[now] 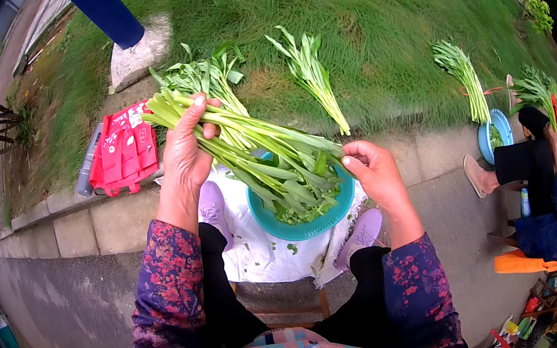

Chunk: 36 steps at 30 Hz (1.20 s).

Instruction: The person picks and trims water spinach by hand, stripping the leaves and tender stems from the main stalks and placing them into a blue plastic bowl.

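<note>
My left hand [183, 143] is wrapped round the pale stem ends of a bunch of water spinach [252, 138]. The bunch slants down to the right, its leafy end over a teal basin [287, 233]. At that leafy end, the thumb and fingers of my right hand [374, 169] are closed on a leaf. Torn green leaves [298, 215] lie in the basin between my feet, which stands on a white cloth [255, 264]. Just beyond, a leafy bunch [208, 77] lies partly hidden behind the held stems, and another bunch [311, 73] rests on the grass edge.
A red bag [124, 151] lies on the kerb at left, beside a blue post [107, 16] on a stone footing. At far right a person [547, 157] sits by a blue basin [499, 132], handling greens. My lilac shoes [364, 233] flank the teal basin.
</note>
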{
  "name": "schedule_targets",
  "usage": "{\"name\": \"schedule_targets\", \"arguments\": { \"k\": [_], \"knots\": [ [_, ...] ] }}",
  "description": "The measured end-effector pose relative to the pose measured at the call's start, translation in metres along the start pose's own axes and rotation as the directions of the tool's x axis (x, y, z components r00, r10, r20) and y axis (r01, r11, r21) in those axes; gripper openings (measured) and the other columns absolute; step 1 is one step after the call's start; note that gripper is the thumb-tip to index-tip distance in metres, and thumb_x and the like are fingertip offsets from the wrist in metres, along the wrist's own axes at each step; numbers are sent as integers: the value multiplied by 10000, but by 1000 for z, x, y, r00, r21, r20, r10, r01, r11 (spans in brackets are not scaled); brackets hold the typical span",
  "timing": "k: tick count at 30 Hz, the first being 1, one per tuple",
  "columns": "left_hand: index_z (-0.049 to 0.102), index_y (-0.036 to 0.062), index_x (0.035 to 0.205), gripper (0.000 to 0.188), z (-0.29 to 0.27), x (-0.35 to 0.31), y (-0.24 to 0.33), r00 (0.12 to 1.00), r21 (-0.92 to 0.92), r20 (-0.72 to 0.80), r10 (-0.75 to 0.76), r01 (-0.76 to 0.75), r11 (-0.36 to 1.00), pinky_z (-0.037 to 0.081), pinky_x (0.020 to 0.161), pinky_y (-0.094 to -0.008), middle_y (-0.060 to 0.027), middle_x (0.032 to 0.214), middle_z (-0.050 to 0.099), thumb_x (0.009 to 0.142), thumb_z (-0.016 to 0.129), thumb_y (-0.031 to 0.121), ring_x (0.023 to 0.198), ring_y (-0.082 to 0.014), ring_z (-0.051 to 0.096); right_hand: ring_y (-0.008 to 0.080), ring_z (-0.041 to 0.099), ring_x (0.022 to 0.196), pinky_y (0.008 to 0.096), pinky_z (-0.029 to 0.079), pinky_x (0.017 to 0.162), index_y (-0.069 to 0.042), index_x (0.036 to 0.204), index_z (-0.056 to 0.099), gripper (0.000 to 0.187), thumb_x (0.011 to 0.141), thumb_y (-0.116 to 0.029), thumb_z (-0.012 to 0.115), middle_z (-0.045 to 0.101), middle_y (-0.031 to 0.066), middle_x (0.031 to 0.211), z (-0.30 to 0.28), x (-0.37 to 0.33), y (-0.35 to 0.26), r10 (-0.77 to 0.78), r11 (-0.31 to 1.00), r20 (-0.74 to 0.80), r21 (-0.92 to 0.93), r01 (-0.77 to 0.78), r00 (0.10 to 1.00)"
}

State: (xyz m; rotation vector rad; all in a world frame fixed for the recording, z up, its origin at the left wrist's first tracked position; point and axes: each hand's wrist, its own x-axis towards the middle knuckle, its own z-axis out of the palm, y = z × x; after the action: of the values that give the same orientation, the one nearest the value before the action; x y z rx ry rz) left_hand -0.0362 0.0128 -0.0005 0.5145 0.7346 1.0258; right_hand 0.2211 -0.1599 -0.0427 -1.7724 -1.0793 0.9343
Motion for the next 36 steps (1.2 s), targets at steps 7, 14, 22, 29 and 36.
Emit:
{"name": "schedule_targets", "arguments": {
  "k": [7,14,22,29,36],
  "knots": [
    [556,87,1020,227,3,-3,5,995,117,11,104,-104,988,404,571,-217,-70,892,636,849,678,172,554,-78,448,72,551,682,231,450,646,12,883,630,96,841,-74,623,623,2,755,-9,-1,-4,68,991,9,112,-69,998],
    [549,89,1034,266,5,-6,12,986,206,70,152,-164,965,410,583,-205,-65,923,638,820,703,125,598,-74,468,43,492,639,206,405,580,13,876,626,84,863,-64,595,581,-22,728,-14,-3,-18,83,990,-42,122,-77,996],
    [557,66,1034,260,5,-7,9,985,219,61,160,-169,961,418,582,-195,-69,906,640,816,697,87,593,-75,482,26,450,575,202,366,516,-12,788,590,94,849,-83,585,532,-46,654,-13,-1,-19,75,997,-125,44,-70,989],
    [553,66,1040,253,6,-5,6,989,230,64,132,-143,963,407,562,-196,-68,900,638,824,684,85,587,-78,478,43,468,598,210,384,558,-35,755,575,83,827,-77,570,533,-25,658,-13,0,-27,198,931,-225,347,-112,954],
    [569,67,1001,210,12,-8,-1,989,169,89,120,-134,977,414,561,-204,-72,878,643,824,682,79,580,-77,480,78,527,606,220,420,600,-67,741,582,82,819,-87,568,568,1,669,-17,3,-27,323,787,-255,607,-109,911]
  ]
}}
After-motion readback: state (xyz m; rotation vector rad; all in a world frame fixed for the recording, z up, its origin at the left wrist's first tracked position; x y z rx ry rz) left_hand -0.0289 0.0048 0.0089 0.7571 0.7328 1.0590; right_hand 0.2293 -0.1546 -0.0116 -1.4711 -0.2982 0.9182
